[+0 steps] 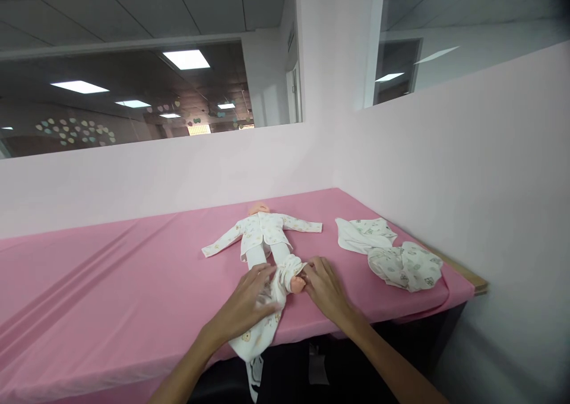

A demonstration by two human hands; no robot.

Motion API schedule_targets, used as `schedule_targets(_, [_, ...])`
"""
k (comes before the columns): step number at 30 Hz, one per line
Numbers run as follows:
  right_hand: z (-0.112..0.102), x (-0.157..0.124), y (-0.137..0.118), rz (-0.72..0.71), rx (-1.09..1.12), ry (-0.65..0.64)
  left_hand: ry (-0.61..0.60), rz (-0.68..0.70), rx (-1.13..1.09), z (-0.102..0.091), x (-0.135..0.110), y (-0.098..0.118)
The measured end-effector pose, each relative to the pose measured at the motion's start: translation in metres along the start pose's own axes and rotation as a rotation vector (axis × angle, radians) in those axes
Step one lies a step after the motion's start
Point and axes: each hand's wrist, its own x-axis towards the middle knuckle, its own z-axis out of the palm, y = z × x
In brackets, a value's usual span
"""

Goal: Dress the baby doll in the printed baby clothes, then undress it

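A baby doll (256, 255) lies on its back with its legs towards me, dressed in a white printed jacket (263, 229). White baby pants (256, 340) are bunched around the lower leg on the right, and the doll's bare foot (297, 284) pokes out of the cuff. My right hand (327, 285) pinches the bunched cloth beside that foot. Over the other pant leg is my left hand (249, 297), slightly blurred, its thumb and fingers apart; whether it touches the cloth is unclear. The rest of the pants hangs over the table's front edge.
A pink sheet (146, 285) covers the table, which stands against two walls. On the right lie a folded white printed garment (365, 234) and a crumpled one (405, 266). Below the front edge hangs a black-and-white strip (255, 375).
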Motion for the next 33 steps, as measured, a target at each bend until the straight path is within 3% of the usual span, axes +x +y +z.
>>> schedule_targets(2, [-0.005, 0.001, 0.006, 0.024, 0.055, -0.048, -0.109, -0.048, 0.058, -0.009, -0.025, -0.011])
schedule_targets(4, [-0.011, 0.0, 0.008, 0.049, 0.148, -0.082, -0.139, -0.063, 0.121, -0.013, -0.048, -0.024])
schedule_targets(7, [-0.016, -0.005, 0.003, 0.101, 0.26, -0.074, -0.039, -0.051, 0.197, -0.009, -0.066, -0.038])
schedule_targets(9, [-0.017, -0.007, -0.003, 0.14, 0.317, -0.039, 0.041, -0.011, 0.197, -0.003, -0.065, -0.04])
schedule_targets(12, [-0.02, -0.009, -0.014, 0.158, 0.365, 0.029, 0.046, 0.055, 0.097, 0.007, -0.049, -0.038])
schedule_targets(16, [-0.032, -0.015, -0.041, 0.124, 0.359, 0.065, 0.114, -0.002, -0.025, 0.024, -0.024, -0.037])
schedule_targets(20, [-0.036, -0.021, -0.079, -0.071, 0.295, -0.073, 0.275, -0.072, -0.015, 0.045, -0.008, -0.04])
schedule_targets(23, [-0.024, -0.016, -0.095, -0.19, 0.226, -0.162, 0.337, 0.005, 0.045, 0.055, -0.006, -0.045])
schedule_targets(26, [-0.011, -0.004, -0.092, -0.25, 0.15, -0.194, 0.314, 0.046, 0.084, 0.054, -0.011, -0.054])
schedule_targets(33, [-0.006, 0.022, -0.064, -0.349, -0.058, -0.339, 0.196, -0.056, -0.008, 0.038, -0.028, -0.061])
